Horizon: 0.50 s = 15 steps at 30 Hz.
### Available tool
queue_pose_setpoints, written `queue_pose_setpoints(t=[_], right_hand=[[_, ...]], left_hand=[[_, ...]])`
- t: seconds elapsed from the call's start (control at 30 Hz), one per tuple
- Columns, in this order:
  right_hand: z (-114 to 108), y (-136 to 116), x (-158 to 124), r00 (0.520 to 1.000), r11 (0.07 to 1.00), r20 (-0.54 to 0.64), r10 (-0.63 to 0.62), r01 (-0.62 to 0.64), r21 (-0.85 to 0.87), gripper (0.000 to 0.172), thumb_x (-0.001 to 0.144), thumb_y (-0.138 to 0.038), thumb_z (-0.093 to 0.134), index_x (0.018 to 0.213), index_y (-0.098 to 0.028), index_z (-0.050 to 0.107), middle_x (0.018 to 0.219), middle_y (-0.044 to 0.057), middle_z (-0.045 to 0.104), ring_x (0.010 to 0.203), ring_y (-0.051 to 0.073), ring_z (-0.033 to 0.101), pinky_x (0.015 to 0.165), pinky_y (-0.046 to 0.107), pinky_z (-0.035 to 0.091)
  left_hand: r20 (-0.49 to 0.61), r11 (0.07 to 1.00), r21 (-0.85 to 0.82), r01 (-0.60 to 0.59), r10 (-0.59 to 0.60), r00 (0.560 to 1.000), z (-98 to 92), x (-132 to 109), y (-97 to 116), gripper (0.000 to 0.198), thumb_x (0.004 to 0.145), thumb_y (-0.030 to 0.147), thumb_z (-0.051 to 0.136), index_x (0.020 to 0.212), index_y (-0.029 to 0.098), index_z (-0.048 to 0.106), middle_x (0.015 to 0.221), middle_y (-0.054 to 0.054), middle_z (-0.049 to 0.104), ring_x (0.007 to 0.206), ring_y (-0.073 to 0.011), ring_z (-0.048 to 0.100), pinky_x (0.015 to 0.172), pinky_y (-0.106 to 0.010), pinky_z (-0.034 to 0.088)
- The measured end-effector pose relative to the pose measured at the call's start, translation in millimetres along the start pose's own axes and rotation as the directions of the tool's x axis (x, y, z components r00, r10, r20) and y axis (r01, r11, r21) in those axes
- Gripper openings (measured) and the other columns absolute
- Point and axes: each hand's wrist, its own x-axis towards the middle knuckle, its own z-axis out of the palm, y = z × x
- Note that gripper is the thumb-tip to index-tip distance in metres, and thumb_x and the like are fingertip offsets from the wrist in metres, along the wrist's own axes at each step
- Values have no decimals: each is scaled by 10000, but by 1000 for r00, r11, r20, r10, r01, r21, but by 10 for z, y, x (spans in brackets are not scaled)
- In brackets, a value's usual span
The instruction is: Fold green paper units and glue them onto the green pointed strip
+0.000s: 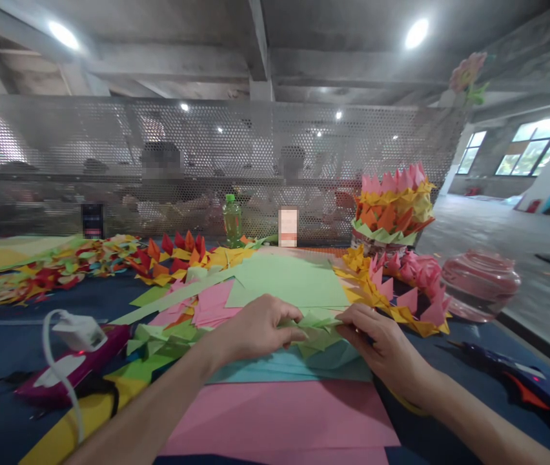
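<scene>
Between my two hands is a piece of folded light green paper (321, 330), partly covered by my fingers. My left hand (268, 326) pinches its left end, and my right hand (376, 336) grips its right end. Beneath it lie blue paper sheets (255, 367) and, closer to me, pink paper sheets (279, 413). Flat light green sheets (289, 278) are stacked just beyond my hands. More folded green paper pieces (168, 339) sit to the left of my left hand.
A purple power strip (79, 368) with a white charger stands at left. On the right are a glue gun (521, 381), a pink jar (481, 284) and chains of folded pink and yellow paper (391, 290). A green bottle (232, 221) and a tiered paper piece (394, 203) stand behind, before a perforated metal screen (255, 142).
</scene>
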Motion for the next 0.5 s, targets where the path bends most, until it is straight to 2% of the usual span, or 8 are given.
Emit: queue_pose_setpoints(t=[0.37, 0.47, 0.5], right_hand=[[19, 6, -19, 1000, 1000, 4, -2, 2, -12, 122, 1042, -194, 529, 966, -232, 617, 867, 19, 660, 779, 178, 635, 695, 275, 484], [30, 13, -38, 999, 1000, -33, 18, -18, -20, 74, 1030, -185, 544, 1062, -229, 594, 843, 8, 644, 738, 169, 623, 672, 267, 483], [31, 13, -45, 999, 999, -45, 25, -26, -21, 113, 1027, -181, 545, 1126, -226, 578, 834, 2, 633, 718, 164, 616, 662, 263, 484]], left_hand=[[-20, 996, 59, -68, 70, 997, 20, 30, -73, 400, 956, 321, 583, 614, 181, 429, 556, 51, 479, 494, -86, 394, 492, -250, 229], [-36, 995, 74, -72, 75, 997, 31, 30, -72, 399, 954, 307, 579, 611, 179, 418, 557, 53, 449, 499, -84, 368, 497, -259, 198], [-39, 994, 77, -73, 76, 996, 33, 30, -67, 398, 953, 304, 577, 611, 178, 418, 558, 53, 443, 503, -85, 364, 500, -261, 191]])
